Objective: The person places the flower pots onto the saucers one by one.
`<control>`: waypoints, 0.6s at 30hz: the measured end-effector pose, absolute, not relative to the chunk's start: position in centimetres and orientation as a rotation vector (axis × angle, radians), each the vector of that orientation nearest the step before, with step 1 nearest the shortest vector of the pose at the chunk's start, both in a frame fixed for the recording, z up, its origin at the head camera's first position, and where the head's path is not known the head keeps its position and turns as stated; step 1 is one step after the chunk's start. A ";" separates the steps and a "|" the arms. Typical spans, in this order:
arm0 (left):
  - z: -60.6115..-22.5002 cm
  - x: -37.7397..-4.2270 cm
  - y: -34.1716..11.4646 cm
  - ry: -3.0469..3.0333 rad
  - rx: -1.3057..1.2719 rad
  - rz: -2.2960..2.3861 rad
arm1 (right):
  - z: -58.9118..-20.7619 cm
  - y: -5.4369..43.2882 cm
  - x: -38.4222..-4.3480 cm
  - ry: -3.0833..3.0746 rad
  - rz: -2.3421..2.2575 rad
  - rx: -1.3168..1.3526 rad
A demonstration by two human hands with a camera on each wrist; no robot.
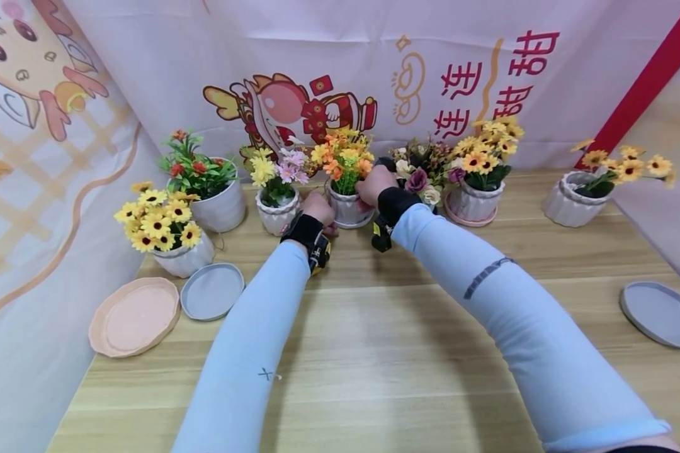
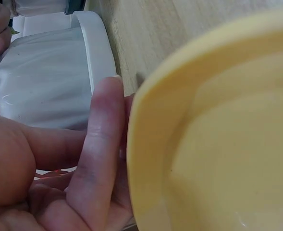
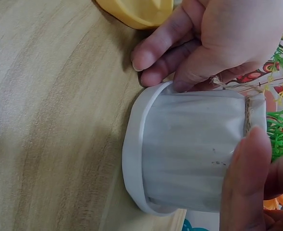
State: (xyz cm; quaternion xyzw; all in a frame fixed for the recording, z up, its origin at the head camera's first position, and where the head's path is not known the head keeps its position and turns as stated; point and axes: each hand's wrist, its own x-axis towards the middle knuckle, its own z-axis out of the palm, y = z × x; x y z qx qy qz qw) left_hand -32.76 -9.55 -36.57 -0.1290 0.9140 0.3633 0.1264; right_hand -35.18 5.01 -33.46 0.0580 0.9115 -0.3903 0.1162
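Observation:
In the head view, a white pot (image 1: 344,202) with orange and yellow flowers (image 1: 345,157) stands on a white saucer (image 1: 356,223) at the back middle. My right hand (image 1: 376,184) grips the pot's upper side, its thumb against the twine-tied rim in the right wrist view. Low on the other side, my left hand (image 1: 318,209) has its thumb and fingertips at the edge of the white saucer (image 3: 134,144), pinching it. A yellow saucer (image 2: 227,134) lies right beside the left fingers and is mostly hidden under the wrist in the head view.
Potted flowers flank the hands: a pink-and-yellow one (image 1: 277,214) at left, purple-and-white ones (image 1: 422,179) and yellow ones (image 1: 476,204) at right. A pink saucer (image 1: 133,318) and a grey saucer (image 1: 212,291) lie front left. Another grey saucer (image 1: 663,314) lies far right.

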 end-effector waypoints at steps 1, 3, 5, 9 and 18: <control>-36.5 -32.6 -9.6 2.674 -0.368 1.039 | -33.5 5.0 -35.2 2.681 -1.126 0.166; -36.4 -32.4 -9.6 2.682 -0.362 1.027 | -33.4 5.1 -35.1 2.682 -1.117 0.163; -36.3 -32.2 -9.4 2.674 -0.357 1.040 | -33.2 5.4 -34.9 2.660 -1.124 0.171; -36.5 -32.2 -9.2 2.693 -0.337 1.000 | -31.3 6.2 -34.0 2.639 -1.127 0.138; -36.8 -32.5 -9.6 2.708 -0.275 1.014 | -19.3 11.3 -29.1 2.592 -1.351 -0.034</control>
